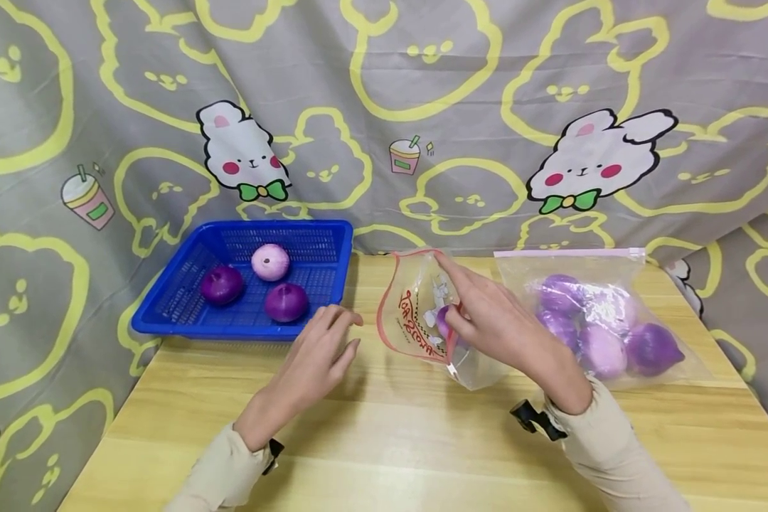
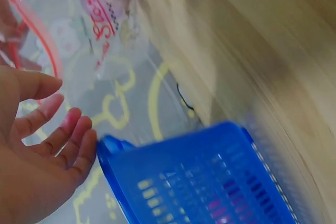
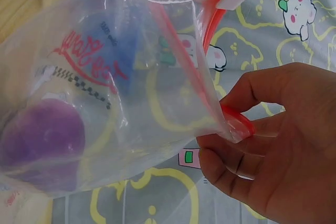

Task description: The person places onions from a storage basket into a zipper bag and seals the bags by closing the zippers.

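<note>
My right hand point(image 1: 496, 323) pinches the rim of a clear zip bag point(image 3: 136, 51) with a red zip strip and red lettering. The bag's mouth gapes open, and one purple onion point(image 3: 44, 142) lies at its bottom. Between the blue basket point(image 1: 214, 331) and the bag, my left hand point(image 1: 313, 355) hovers with loosely bent fingers, holding nothing. In the left wrist view its fingertips point(image 2: 86, 124) appear beside the basket's corner. Inside the basket are two dark purple onions, one at left point(image 1: 222, 285) and one at front point(image 1: 286, 302), plus a paler onion point(image 1: 270, 262).
On the right of the wooden table point(image 1: 384, 441) lies a second clear zip bag point(image 1: 569, 263) with several purple onions point(image 1: 653, 348) inside and a pale slider strip along its top. A grey patterned cloth point(image 1: 384, 192) hangs behind the table.
</note>
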Motion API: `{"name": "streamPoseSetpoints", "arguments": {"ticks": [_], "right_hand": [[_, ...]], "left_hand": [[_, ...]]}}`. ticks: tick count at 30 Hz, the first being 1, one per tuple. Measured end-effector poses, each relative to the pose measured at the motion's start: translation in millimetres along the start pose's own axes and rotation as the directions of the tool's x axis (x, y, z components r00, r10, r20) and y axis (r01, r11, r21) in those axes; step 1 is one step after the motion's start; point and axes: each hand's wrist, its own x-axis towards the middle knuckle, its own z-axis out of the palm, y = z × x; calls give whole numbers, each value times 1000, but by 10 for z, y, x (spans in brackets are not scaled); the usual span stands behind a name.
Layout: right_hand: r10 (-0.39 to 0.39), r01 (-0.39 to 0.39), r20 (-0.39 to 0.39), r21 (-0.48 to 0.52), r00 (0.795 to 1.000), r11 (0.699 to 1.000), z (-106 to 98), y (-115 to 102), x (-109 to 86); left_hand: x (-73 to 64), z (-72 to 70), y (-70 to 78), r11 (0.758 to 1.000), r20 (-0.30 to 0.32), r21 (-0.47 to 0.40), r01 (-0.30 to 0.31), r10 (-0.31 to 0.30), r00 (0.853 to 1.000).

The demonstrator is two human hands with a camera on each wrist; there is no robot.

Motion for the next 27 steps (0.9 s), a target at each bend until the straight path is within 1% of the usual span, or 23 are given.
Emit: {"name": "streamPoseSetpoints", "arguments": {"ticks": [3,5,7,9,12,16,18,19,22,24,27], "right_hand": [[7,-8,3,19,1000,1000,-7,23,-3],[3,-3,-5,29,1000,1000,-7,41,-14],[2,-1,-7,46,1000,999,-2,54,-29],[-1,1,-5,64,1000,998,8,64,-45],[5,-6,11,84,1000,996,24,70,-61],[8,-9,17,94,1000,996,22,73,-63],[9,-10,14,102,1000,995,13,78,-63],[7,-9,12,105,1000,994,8,82,-64],[-5,4,8,109,1000,994,5,99,-58],[-14,13,10,111,1000,994,10,110,-48],[-15,15,3,106,1000,994,20,127,-28]], "left_hand": [[21,-60,-105,1000,-57,16,1,0,998],[35,-108,-180,999,-99,34,29,-25,995],[36,-156,-262,995,-127,45,85,-78,989],[27,-195,-357,987,-143,54,153,-144,979],[10,-237,-517,968,-136,72,239,-228,964],[26,-288,-744,944,-90,115,311,-302,949],[43,-315,-844,930,-56,130,344,-340,939],[50,-327,-888,922,-38,133,364,-362,931],[59,-363,-1001,896,34,127,425,-432,901],[65,-383,-1061,880,94,118,460,-471,877],[93,-401,-1132,866,199,104,489,-500,843]]}}
